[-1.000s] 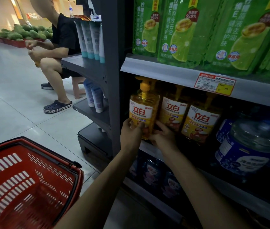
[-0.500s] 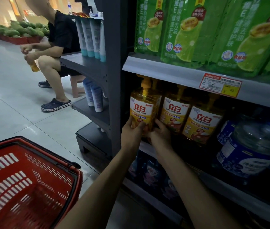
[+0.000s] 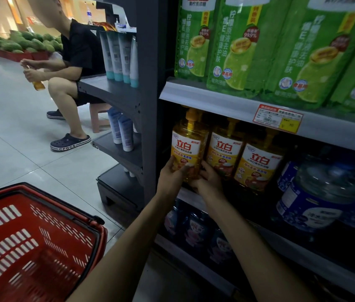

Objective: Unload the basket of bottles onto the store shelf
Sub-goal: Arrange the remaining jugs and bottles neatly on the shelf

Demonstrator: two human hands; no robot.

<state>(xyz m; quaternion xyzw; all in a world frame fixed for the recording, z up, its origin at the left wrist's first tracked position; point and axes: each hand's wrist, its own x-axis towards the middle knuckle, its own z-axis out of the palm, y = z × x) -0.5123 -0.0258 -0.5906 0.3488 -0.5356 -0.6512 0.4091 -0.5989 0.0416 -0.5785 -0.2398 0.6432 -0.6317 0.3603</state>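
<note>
A yellow pump bottle (image 3: 188,142) with a white and red label stands at the left end of the middle shelf (image 3: 196,198). My left hand (image 3: 171,176) grips its lower left side and my right hand (image 3: 208,182) grips its lower right side. Two more yellow bottles (image 3: 225,153) (image 3: 258,166) stand in a row to its right. The red basket (image 3: 30,240) sits on the floor at lower left; the part of its inside that shows holds no bottles.
Green refill packs (image 3: 248,44) fill the shelf above, with a price tag (image 3: 277,118) on its edge. Large blue water jugs (image 3: 324,192) stand to the right. A dark end rack (image 3: 124,92) holds tubes. A person (image 3: 72,68) sits on a stool beyond it.
Both hands stay on the leftmost yellow bottle and shifted slightly around its base. The seated person raised the hands a little.
</note>
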